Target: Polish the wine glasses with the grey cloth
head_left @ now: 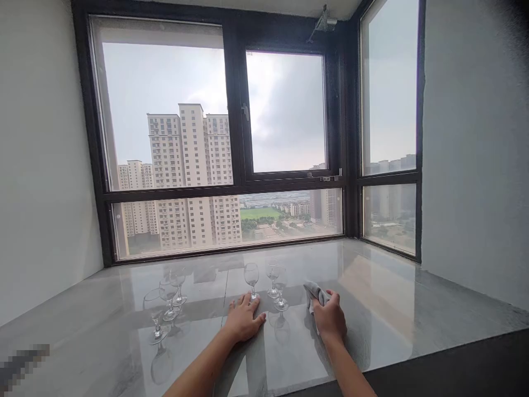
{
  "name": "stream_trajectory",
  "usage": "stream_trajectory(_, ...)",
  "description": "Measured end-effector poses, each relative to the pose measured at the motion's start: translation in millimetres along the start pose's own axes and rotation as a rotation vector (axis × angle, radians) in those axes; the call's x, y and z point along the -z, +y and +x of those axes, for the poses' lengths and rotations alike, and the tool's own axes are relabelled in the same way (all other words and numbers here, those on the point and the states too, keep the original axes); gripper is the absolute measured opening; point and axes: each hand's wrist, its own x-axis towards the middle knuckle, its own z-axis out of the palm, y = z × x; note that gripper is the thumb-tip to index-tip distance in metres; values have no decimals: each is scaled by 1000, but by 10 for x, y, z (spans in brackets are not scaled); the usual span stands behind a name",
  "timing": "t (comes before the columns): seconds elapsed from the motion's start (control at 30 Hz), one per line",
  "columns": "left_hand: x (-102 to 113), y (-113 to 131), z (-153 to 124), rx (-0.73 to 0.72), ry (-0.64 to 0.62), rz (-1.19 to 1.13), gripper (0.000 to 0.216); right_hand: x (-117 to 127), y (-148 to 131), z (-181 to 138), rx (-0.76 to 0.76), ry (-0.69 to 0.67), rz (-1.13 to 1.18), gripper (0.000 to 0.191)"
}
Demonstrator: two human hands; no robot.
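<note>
**Grey sill, left hand at upright glass**

Left hand is spread palm down, right hand is clamped on cloth. Three glasses are grouped at left; two glasses are set between upright glass and cloth. Upright glass, long axis vertical, is placed directly ahead of left hand, the nearer one; foot contact cannot be told.

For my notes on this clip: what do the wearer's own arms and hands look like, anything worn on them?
The left hand and right hand are ungloved. The left forearm and right forearm are bare as far as the picture shows them, with no sleeve, watch, bracelet or cable in sight. I see no ring, though some right-hand fingers are hidden.
</note>
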Motion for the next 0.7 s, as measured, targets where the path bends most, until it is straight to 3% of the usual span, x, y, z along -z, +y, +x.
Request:
stream_trajectory(0.17,9,-272,106,24,47,72,74,-26,23,17,-3,3,-3,45)
stream_trajectory(0.5,203,-1302,-309,387,85,138,77,22,-7,-11,-18,-43,-21,50)
stream_trajectory(0.6,189,-1376,-324,436,69,107,81,32,-25,-25,-14,-39,-16,50)
stream_trajectory(0.7,159,-1194,-323,447,68,135,81,20,-21,-20,-8,-35,-9,48)
